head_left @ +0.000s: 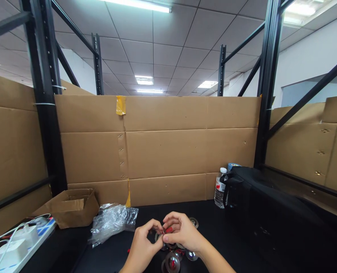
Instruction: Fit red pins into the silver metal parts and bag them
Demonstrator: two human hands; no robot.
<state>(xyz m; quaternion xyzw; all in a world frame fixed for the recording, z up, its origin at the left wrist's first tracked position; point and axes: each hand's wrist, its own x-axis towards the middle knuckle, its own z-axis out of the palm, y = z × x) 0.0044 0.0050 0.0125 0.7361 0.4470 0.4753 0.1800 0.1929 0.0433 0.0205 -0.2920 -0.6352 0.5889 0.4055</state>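
Note:
My left hand (145,242) and my right hand (184,233) meet low in the middle of the head view, thumbs and fingers pinched close together. Between the fingers of my right hand shows a small red piece (169,229), with a thin dark strand beside it at the fingertips. What my left fingertips pinch is too small to name. Beneath and around the hands lie several shiny round metal parts; one domed part (172,262) with red inside sits nearest me, another (191,255) lies to its right, and a ring-like disc (194,222) is behind my right hand.
A crumpled clear plastic bag (113,223) and an open cardboard box (75,207) stand left on the black table (208,223). A power strip (39,242) with white plugs is at far left. Right are a water bottle (220,189) and a large black bag (270,216). Cardboard walls (165,151) enclose the table.

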